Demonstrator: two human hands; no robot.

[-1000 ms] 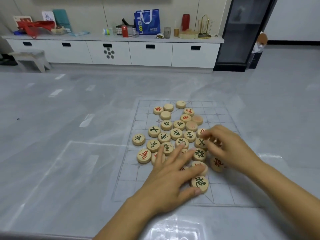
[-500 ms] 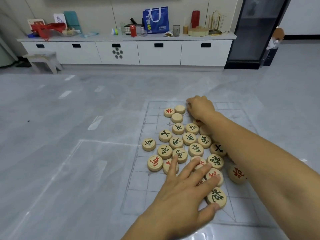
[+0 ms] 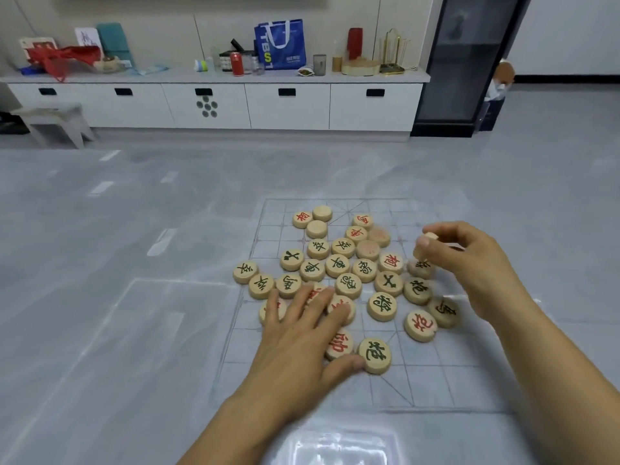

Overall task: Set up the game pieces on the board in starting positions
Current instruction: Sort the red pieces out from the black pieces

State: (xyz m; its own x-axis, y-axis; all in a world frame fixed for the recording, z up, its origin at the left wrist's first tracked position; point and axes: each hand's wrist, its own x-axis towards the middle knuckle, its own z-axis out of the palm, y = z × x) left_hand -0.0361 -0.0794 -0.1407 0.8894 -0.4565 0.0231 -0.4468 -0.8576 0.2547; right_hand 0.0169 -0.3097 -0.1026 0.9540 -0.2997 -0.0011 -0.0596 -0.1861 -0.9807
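Wooden discs (image 3: pixel 381 306), round, flat and pale, lie bunched in the middle of the board (image 3: pixel 419 380), a thin sheet with a ruled grid spread on the glossy grey floor (image 3: pixel 100 263). We count about thirty, most marked in green or red, four showing nearly blank faces. Our left hand (image 3: pixel 302 344) lies flat with its fingers spread on the near-left discs, partly hiding three. Our right hand (image 3: pixel 469 263) pinches a single disc (image 3: pixel 419 252) on edge above the board's right side. Far off stands a white cabinet (image 3: pixel 288 105) bearing a blue bag (image 3: pixel 280 45).
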